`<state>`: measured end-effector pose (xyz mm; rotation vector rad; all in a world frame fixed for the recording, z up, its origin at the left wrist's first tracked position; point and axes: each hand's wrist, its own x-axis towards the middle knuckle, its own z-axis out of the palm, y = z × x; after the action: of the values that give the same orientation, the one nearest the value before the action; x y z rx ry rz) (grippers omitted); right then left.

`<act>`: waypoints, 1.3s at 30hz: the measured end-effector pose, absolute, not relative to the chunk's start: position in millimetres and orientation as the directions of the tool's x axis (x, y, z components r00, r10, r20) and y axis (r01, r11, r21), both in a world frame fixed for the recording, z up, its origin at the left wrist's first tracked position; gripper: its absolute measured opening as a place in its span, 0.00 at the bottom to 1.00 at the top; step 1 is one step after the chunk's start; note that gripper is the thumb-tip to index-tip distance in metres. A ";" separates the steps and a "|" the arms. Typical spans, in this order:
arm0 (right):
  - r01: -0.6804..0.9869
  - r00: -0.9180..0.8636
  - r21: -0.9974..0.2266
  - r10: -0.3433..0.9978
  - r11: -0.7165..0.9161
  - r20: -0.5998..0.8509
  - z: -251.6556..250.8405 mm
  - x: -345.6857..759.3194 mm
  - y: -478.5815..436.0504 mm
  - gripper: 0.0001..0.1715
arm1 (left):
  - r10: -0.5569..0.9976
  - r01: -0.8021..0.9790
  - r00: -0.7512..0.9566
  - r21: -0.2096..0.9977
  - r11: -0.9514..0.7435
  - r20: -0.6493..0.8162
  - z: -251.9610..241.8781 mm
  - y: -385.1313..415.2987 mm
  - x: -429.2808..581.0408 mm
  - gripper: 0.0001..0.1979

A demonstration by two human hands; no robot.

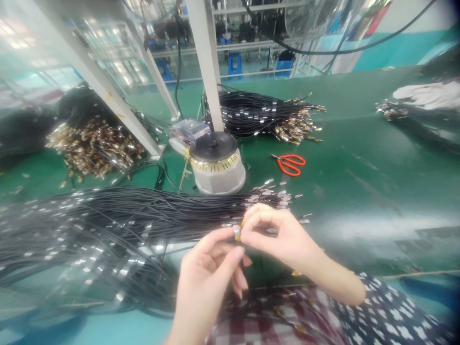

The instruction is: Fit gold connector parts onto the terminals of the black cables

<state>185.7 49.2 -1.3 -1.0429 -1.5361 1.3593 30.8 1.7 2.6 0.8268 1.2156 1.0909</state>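
Small piece — silvery-white, yellow-ended — between fingers

A blue stool stands beyond the green worktable.

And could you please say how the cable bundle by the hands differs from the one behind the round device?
The near bundle spreads past the picture's left edge, while the far bundle makes a smaller, more compact pile. The near bundle looks mostly silvery-tipped; the far bundle is largely gold-tipped. Both consist of thin black cables.
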 end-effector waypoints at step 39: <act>0.016 -0.307 -1.000 0.951 0.024 0.018 -7.1 178.3 41.4 0.11 | 0.905 -0.290 0.086 0.858 0.423 -0.417 -11.4 9.1 23.7 0.15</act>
<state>178.3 41.4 -7.1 -1.0430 -1.4605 1.4094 23.7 9.1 -11.4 0.6792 1.1471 1.0003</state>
